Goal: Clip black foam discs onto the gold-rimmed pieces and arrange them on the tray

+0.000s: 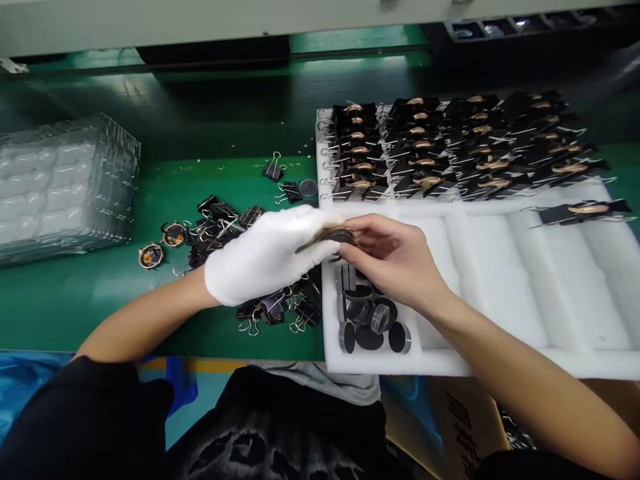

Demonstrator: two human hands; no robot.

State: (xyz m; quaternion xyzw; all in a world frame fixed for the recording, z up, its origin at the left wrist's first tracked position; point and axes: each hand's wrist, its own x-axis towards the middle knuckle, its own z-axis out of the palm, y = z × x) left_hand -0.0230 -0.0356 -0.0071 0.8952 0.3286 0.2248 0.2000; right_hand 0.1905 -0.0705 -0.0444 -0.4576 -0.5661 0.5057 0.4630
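In a white glove, my left hand (pixel 275 250) pinches a small round black disc (pixel 339 235) between thumb and fingers. My bare right hand (pixel 395 257) meets it from the other side, thumb and fingertips closed on the disc's right edge. The fingers cover much of the disc. Just below the hands, several loose black discs with clear edges (pixel 370 337) lie in the near-left part of a white foam tray (pixel 475 363). A pile of black binder clips (pixel 215 230) spreads on the green table beside and under my gloved hand.
Rows of clipped round pieces (pixel 423 143) fill the tray's far side, with one more clipped piece (pixel 585 210) at its right. Two gold-rimmed round parts (pixel 151 255) lie left of the clips. Stacked clear plastic trays (pixel 70 187) stand at the left. A pale shelf edge (pixel 200 27) crosses above.
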